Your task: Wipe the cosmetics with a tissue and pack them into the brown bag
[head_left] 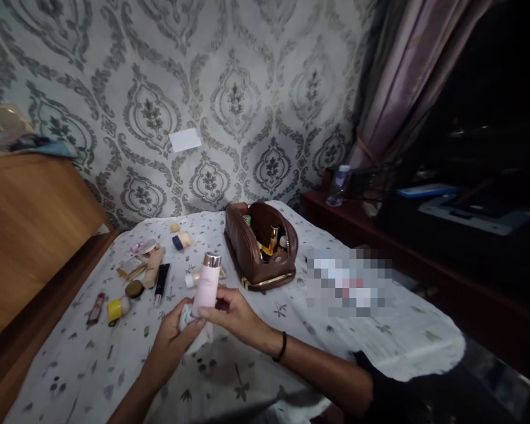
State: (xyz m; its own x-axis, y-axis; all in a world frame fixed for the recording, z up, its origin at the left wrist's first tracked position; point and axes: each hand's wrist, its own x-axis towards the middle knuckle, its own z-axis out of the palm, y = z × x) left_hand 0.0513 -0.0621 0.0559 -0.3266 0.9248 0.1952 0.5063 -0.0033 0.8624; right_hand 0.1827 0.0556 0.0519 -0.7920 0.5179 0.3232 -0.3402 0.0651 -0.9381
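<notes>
A pink bottle with a silver cap [207,285] is held upright between both hands over the table. My left hand [174,335] grips a white cloth [197,334] against the bottle's lower part. On the right side, my right hand [235,315] has its fingers and thumb closed on the bottle; a dark band is on that wrist. Just behind the hands lies a tube with a white cap [192,278], partly hidden by the bottle. An open brown bag [258,250] stands behind and to the right, with a gold-capped bottle [274,238] and other small items inside.
Several cosmetics lie at the left, among them a black tube [160,282], a beige tube [153,267] and a yellow-capped item [115,310]. A blurred patch [351,282] covers something at the right. A clear bottle [338,187] stands on a dark red surface [320,209].
</notes>
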